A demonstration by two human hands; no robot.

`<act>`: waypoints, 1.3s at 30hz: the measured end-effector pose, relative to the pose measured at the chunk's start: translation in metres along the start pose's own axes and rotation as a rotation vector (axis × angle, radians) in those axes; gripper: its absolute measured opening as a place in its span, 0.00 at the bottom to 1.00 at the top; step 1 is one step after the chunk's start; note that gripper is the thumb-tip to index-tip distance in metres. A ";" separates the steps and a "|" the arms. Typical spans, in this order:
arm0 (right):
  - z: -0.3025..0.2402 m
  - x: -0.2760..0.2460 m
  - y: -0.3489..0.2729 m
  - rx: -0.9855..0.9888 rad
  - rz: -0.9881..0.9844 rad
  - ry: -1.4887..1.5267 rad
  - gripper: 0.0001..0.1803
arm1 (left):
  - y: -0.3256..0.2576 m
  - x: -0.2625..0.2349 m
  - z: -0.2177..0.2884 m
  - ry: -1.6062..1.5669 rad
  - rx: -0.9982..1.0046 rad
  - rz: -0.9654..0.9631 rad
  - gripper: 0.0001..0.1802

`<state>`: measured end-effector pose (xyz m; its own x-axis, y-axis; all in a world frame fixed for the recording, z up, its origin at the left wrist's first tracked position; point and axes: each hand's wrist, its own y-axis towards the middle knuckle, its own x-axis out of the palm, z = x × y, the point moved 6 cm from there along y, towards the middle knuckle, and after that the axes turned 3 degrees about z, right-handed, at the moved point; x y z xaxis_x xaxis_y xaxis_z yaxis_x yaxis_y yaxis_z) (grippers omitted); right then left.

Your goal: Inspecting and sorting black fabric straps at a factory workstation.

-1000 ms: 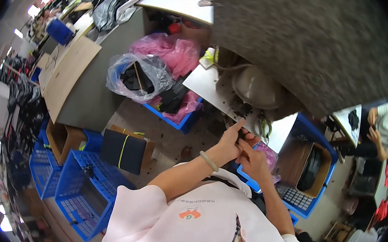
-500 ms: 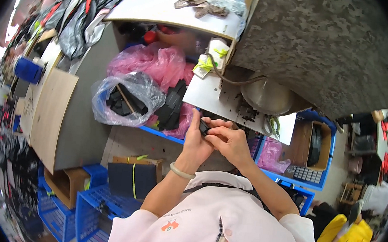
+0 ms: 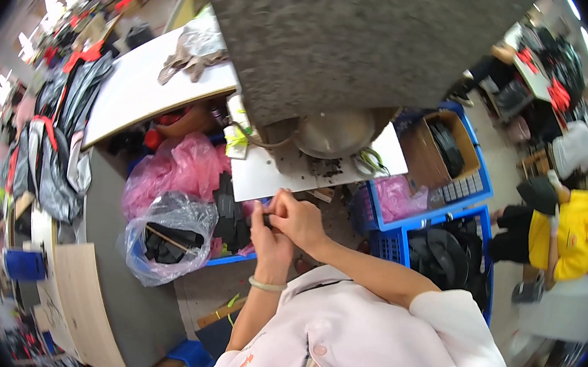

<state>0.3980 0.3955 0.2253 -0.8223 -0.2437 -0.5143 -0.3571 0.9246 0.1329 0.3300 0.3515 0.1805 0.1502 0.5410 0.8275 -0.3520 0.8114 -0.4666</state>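
Note:
My left hand (image 3: 271, 246) is raised in front of me, thumb up, its fingers curled round a small black piece (image 3: 267, 220). Bent over the same piece from the right, my right hand (image 3: 301, 222) has its fingertips closed on it. Most of the piece is hidden, and I cannot tell what kind it is. Both hands are just off the near edge of a white work surface (image 3: 255, 183). Black flat strips (image 3: 233, 221) lie left of my hands, beside a clear plastic bag (image 3: 150, 276) holding black pieces and a thin stick.
A round metal dish (image 3: 334, 132) and dark scraps (image 3: 324, 166) are on the white surface, under a large mottled grey panel (image 3: 377, 50). Pink plastic (image 3: 179, 165) bulges at left. Blue crates (image 3: 404, 219) stand at right, and a person in yellow (image 3: 568, 235) is beyond them.
My view has turned to the right, so the crates and the person in yellow show more fully. My right hand has closed further over the black piece, which shows less.

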 end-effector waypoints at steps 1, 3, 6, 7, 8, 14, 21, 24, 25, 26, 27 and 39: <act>0.000 0.003 0.004 0.010 -0.013 -0.006 0.10 | 0.005 -0.001 0.002 -0.024 -0.034 -0.036 0.25; 0.007 0.006 0.007 0.031 -0.027 -0.031 0.10 | 0.005 0.007 0.006 -0.037 -0.076 -0.026 0.19; 0.000 0.017 0.002 -0.106 -0.117 0.134 0.09 | 0.016 -0.013 0.019 -0.062 -0.155 -0.061 0.15; 0.000 0.023 -0.005 -0.144 -0.156 0.104 0.10 | 0.013 -0.021 0.025 -0.061 -0.183 0.062 0.16; 0.003 0.026 -0.007 -0.170 -0.163 0.133 0.10 | 0.012 -0.021 0.027 -0.045 -0.188 0.054 0.16; 0.003 0.034 -0.022 -0.179 0.016 0.127 0.08 | 0.005 -0.038 0.025 0.096 -0.210 -0.024 0.22; -0.003 0.053 -0.020 -0.186 0.052 -0.077 0.12 | 0.007 -0.049 0.030 0.052 -0.099 -0.161 0.15; 0.001 0.052 -0.023 -0.170 0.051 -0.096 0.13 | 0.008 -0.046 0.025 0.049 -0.168 -0.164 0.17; 0.003 0.055 -0.021 -0.154 -0.013 -0.117 0.13 | 0.010 -0.050 0.030 0.049 -0.166 -0.166 0.17; 0.002 0.055 -0.021 -0.157 -0.012 -0.118 0.13 | 0.011 -0.058 0.032 -0.005 -0.212 -0.128 0.18; -0.002 0.058 -0.023 -0.186 -0.051 -0.040 0.13 | 0.012 -0.064 0.034 -0.058 -0.258 -0.090 0.19; -0.030 0.080 -0.006 -0.366 -0.247 0.201 0.11 | 0.017 -0.075 0.086 -0.104 -0.117 0.010 0.14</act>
<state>0.3211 0.3617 0.2085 -0.7495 -0.5284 -0.3987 -0.6555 0.6766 0.3355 0.2334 0.3055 0.1371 0.0487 0.5282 0.8477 -0.2419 0.8297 -0.5031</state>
